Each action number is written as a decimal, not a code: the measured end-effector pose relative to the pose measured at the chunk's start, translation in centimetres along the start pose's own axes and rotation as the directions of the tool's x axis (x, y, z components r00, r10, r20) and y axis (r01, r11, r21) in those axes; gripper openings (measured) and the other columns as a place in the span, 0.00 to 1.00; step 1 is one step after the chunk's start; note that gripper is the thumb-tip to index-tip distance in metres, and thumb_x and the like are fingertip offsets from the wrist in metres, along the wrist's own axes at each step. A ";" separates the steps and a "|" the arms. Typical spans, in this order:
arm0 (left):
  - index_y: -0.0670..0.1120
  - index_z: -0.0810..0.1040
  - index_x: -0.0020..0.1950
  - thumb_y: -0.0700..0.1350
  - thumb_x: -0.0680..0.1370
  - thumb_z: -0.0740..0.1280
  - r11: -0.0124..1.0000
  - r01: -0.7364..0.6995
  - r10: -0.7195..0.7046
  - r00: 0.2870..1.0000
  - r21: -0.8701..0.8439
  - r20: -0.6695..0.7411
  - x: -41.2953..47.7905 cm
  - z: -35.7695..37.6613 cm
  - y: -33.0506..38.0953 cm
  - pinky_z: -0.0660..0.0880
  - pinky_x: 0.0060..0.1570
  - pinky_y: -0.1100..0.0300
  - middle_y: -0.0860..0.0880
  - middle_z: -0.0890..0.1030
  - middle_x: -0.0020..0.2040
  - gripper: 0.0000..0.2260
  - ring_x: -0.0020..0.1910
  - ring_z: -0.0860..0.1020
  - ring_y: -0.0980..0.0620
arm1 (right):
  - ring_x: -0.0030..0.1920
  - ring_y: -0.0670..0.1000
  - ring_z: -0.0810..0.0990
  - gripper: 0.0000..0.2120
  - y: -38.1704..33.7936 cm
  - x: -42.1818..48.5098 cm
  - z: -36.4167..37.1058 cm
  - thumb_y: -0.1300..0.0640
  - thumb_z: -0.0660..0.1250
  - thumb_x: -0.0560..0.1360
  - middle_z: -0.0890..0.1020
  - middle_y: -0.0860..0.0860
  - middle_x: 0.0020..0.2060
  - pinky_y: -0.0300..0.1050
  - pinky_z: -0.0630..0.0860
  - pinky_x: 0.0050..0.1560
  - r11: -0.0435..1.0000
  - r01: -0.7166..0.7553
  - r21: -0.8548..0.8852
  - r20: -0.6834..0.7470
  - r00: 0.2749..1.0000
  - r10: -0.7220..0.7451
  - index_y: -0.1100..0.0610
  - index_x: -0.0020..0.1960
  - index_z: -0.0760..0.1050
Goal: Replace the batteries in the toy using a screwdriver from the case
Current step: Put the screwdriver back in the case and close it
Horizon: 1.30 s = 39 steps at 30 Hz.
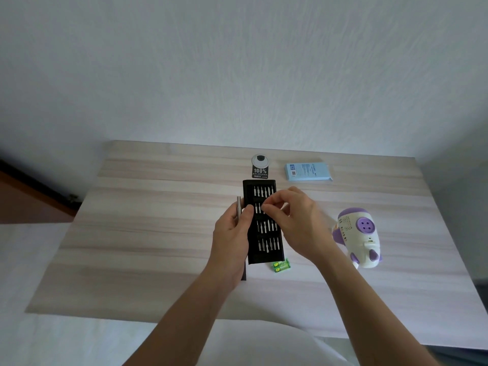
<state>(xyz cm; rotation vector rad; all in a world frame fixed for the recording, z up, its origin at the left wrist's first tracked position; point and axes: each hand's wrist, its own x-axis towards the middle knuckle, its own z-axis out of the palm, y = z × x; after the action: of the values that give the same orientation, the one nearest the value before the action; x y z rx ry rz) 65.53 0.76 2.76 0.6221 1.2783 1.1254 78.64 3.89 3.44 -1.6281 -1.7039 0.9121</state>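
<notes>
1. Green batteries (281,266): these lie on the table (158,247), closest to you, at the near end of the case (264,258). They are small, smooth cylinders and likely to roll. Take each by its middle, not its ends.

2. Left hand (232,233): your fingers are curled round the silver screwdriver handle (239,207), which stands upright beside the left edge of the case. Your thumb lies against that edge. The handle is a thin, stiff metal rod and probably slick, so grip it along the shaft.

3. Right hand (298,220): your thumb and forefinger are closed in a pinch on a bit (262,208) in the second row. Whether the bit has left its slot cannot be determined. The bits are short, rigid and light and are easily dropped. Hold each one by its exposed shank and pull it straight out.

4. Toy (359,237): this white and purple toy lies on its side, well apart to the right, with nothing touching it. It appears to be a hard, hollow plastic shell. Brace the body, not the small purple limbs.

5. Far edge: a printed tag (260,167) and a blue box (307,171) lie beyond the case.
</notes>
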 end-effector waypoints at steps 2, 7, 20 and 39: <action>0.51 0.83 0.55 0.42 0.84 0.61 1.000 -0.001 0.001 1.000 -0.004 0.001 -0.1 -0.1 0.0 0.79 0.56 0.36 0.41 0.84 0.52 0.11 0.52 0.84 0.41 | 0.38 0.44 0.78 0.07 0.0 0.0 0.2 0.54 0.69 0.78 0.75 0.42 0.42 0.37 0.74 0.41 1.000 0.001 -0.011 -0.001 1.000 -0.001 0.46 0.42 0.76; 0.51 0.83 0.55 0.42 0.84 0.61 1.000 0.000 0.000 1.000 -0.005 0.007 -0.2 -0.3 0.1 0.80 0.55 0.38 0.41 0.85 0.52 0.11 0.53 0.84 0.42 | 0.37 0.43 0.76 0.07 0.1 -0.1 0.5 0.55 0.69 0.78 0.76 0.43 0.42 0.33 0.70 0.39 1.000 -0.006 -0.001 -0.005 1.000 0.006 0.46 0.42 0.76; 0.47 0.82 0.58 0.42 0.84 0.60 0.999 0.033 -0.032 0.999 -0.039 0.022 -0.5 -0.5 0.3 0.81 0.53 0.41 0.40 0.84 0.53 0.10 0.54 0.83 0.40 | 0.39 0.43 0.74 0.04 0.1 -0.8 1.6 0.54 0.69 0.78 0.76 0.47 0.43 0.33 0.68 0.39 1.000 0.008 -0.022 -0.064 0.998 -0.009 0.48 0.45 0.76; 0.45 0.80 0.60 0.43 0.84 0.60 0.991 0.061 -0.049 0.993 -0.115 0.103 -0.9 -1.3 1.1 0.82 0.42 0.46 0.40 0.85 0.52 0.10 0.48 0.85 0.43 | 0.51 0.60 0.84 0.07 0.7 -0.9 1.6 0.59 0.71 0.75 0.86 0.53 0.47 0.53 0.82 0.47 0.821 -0.209 0.531 0.127 0.978 0.166 0.51 0.52 0.82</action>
<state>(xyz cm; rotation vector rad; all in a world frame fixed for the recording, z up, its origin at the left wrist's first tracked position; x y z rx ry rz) 64.08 0.06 3.79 0.5445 1.1287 1.1022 77.80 2.85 1.97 -1.3898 -1.1786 1.4202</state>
